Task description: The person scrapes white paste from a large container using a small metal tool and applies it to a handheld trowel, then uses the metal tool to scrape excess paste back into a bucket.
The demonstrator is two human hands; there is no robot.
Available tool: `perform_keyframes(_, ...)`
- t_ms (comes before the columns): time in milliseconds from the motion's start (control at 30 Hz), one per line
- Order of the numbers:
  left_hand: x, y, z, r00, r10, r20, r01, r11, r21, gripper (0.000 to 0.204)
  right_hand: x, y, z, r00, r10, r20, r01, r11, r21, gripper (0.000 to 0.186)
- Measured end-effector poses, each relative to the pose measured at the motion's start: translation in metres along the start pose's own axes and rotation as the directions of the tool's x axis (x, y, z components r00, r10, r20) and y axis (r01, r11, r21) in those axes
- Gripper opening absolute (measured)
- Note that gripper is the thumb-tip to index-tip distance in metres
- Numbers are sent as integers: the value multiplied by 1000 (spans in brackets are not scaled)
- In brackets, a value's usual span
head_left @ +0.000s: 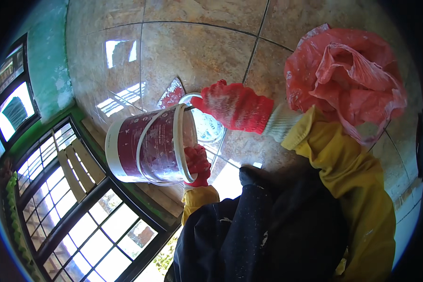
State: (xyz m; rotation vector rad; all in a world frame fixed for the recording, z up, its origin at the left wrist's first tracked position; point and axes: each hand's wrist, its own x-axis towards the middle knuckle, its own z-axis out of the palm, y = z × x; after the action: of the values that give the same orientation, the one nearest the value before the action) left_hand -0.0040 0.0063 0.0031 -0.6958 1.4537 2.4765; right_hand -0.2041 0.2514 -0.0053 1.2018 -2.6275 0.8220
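A maroon and white plastic bucket (150,145) is tipped on its side in the air, its mouth facing right and its white inside smeared. My left hand (197,162), in a red glove, is closed on the lower part of its rim. At the upper rim is my right hand (235,105), in a worn red glove with a pale cuff. Its fingers are curled, and a thin dark piece shows between the thumb and the bucket's mouth; what it belongs to is hidden. Beneath, a round whitish container or lid (209,124) rests on the floor, partly covered by bucket and glove.
A crumpled red plastic bag (348,80) lies on the tiled floor (197,51) at the right. A triangular piece smeared red and white (171,94) lies beyond the bucket. Barred windows (98,216) and a green wall (47,70) stand at the left.
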Motion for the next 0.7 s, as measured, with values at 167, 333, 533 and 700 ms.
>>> perform_keyframes(167, 3, 9, -4, 975, -221, -8, 207, 924, -320, 22, 7, -3, -11, 996, -62, 70, 71, 988, -138, 25)
perform_keyframes(333, -2, 9, -13, 960, -279, -13, 256, 898, -358, 22, -7, -3, -26, 996, -86, -33, 79, 981, -176, 20)
perform_keyframes(533, -31, -4, -10, 980, -192, -52, 181, 969, -171, 23, -39, 0, -20, 997, -20, 75, 44, 940, -337, 24)
perform_keyframes(700, -45, -12, -8, 986, -144, -90, 135, 986, -101, 24, -80, 6, -40, 997, -70, 24, 73, 979, -188, 35)
